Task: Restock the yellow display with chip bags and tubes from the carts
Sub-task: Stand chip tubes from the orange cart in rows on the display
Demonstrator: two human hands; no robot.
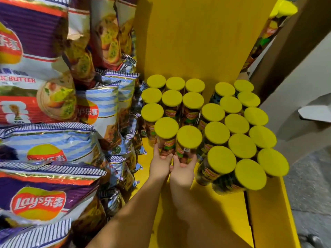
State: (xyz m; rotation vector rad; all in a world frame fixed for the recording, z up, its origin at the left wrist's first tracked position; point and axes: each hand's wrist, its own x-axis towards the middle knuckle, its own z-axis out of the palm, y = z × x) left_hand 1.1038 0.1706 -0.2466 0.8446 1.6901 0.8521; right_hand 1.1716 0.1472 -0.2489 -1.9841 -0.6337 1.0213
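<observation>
Tubes of chips with yellow lids stand all over the yellow display (pixel 197 42) in front of me. I hold one tube in each hand. My left hand (pixel 160 164) wraps its fingers around the bottom of the left tube (pixel 165 136), and my right hand (pixel 182 170) wraps around the bottom of the right tube (pixel 188 142). Both of these tubes stand upright and sit side by side, so close that they touch. My two hands touch each other too, down low by the yellow shelf floor (pixel 229 203). Behind my two tubes is a left group of tubes (pixel 172 97), packed tight in rows against the tall yellow back wall. To the right is a bigger right group of tubes (pixel 238 126), also packed tight, and it runs from the back wall out toward me. The nearest ones in that group look tilted to me, with their lids big and close. My right tube is just beside this group. On my left side is a big pile of chip bags (pixel 44 140). Some bags are purple and white with a red and yellow sign, and some have blue and white stripes. The bags lean on each other and fill the whole left side, right next to the tubes. Far off to the right I see a brown cardboard box (pixel 286 51) and grey floor (pixel 311 185).
</observation>
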